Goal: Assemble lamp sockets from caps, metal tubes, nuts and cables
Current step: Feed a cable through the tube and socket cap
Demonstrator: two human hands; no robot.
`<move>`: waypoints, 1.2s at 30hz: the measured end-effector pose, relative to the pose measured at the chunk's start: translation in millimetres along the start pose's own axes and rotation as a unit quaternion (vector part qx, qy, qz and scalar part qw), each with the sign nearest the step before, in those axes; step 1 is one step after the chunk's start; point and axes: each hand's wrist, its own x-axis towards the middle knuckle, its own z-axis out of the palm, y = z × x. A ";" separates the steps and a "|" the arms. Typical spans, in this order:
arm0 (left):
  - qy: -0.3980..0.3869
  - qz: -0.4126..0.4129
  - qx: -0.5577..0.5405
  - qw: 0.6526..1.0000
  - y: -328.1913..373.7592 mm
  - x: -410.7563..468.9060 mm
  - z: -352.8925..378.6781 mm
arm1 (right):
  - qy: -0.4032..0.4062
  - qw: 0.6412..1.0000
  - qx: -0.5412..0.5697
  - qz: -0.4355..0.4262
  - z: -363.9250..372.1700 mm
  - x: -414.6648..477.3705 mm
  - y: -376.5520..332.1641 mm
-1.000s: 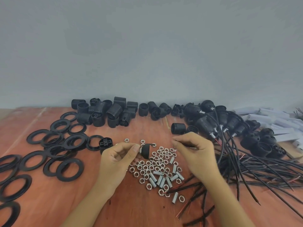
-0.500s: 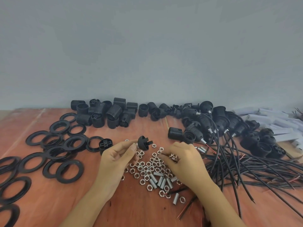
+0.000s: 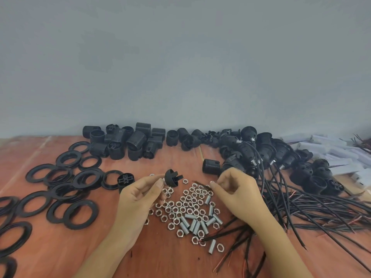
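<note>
The left hand (image 3: 140, 199) pinched a black dome-shaped plastic cap (image 3: 172, 178) between the thumb and the index finger. It held the cap in the air, just above the far left edge of a heap of silver hexagonal metal nuts (image 3: 186, 203). A small silver part showed on the cap, near the tip of the thumb. The right hand (image 3: 239, 195) hung over the right side of the same heap, with its fingers curled and the thumb tip close to the index tip. Whether something small was between them could not be told. Short silver metal tubes (image 3: 193, 223) lay mixed into the near part of the nuts. All of this was on a reddish-brown wooden table (image 3: 60, 247). Black cables with red wire ends (image 3: 281, 207) spread out at the right and flat black plastic rings (image 3: 68, 216) at the left. Black threaded plastic socket bodies (image 3: 130, 141) were piled along the grey wall (image 3: 180, 67).
</note>
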 end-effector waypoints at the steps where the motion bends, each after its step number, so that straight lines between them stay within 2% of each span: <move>1: 0.002 0.001 0.000 1.000 0.2 -0.1 0.3 | -0.014 0.999 -0.045 0.015 -4.0 -0.2 1.5; 3: 0.003 0.002 -0.001 1.000 0.9 0.0 0.6 | -0.023 0.986 -0.162 0.025 -11.7 -1.0 4.5; 5: 0.003 0.002 -0.001 1.000 1.3 0.2 0.2 | -0.030 0.974 -0.220 0.034 -20.2 -0.8 -0.2; 6: 0.004 0.001 -0.001 1.000 1.2 0.4 -0.4 | -0.054 0.974 -0.216 0.046 -24.2 -0.4 -2.3; 8: 0.005 -0.001 0.000 1.000 0.9 0.8 -1.1 | -0.157 0.968 -0.176 0.089 -33.3 -0.6 -7.0; 11: 0.008 0.003 0.005 1.000 0.7 1.0 -1.2 | -0.321 0.927 -0.131 0.141 -44.8 -3.8 -11.1; 13: 0.012 0.004 0.007 1.000 0.6 1.1 -0.8 | -0.344 0.917 -0.143 0.144 -46.0 -5.6 -12.0; 18: 0.011 0.003 0.010 1.000 -0.4 1.5 -1.5 | -0.313 0.925 -0.171 0.130 -38.7 -4.2 -8.1; 21: 0.007 0.003 0.009 1.000 -0.9 1.1 -1.5 | -0.277 0.949 -0.088 0.120 -43.9 -1.5 -2.2; 24: 0.008 0.002 0.011 1.000 -2.1 0.9 -1.1 | -0.197 0.977 0.017 0.074 -45.7 -0.5 1.6; 27: 0.009 0.003 0.011 1.000 -2.4 0.7 -1.1 | -0.100 0.992 0.077 0.013 -38.4 1.0 4.3; 30: 0.008 0.001 0.012 1.000 -2.5 1.3 -1.2 | -0.030 0.996 0.076 -0.024 -26.3 2.1 6.5; 36: -0.018 -0.004 0.004 1.000 -1.5 0.7 -1.1 | 0.019 0.993 0.043 -0.112 -5.9 -0.3 -2.6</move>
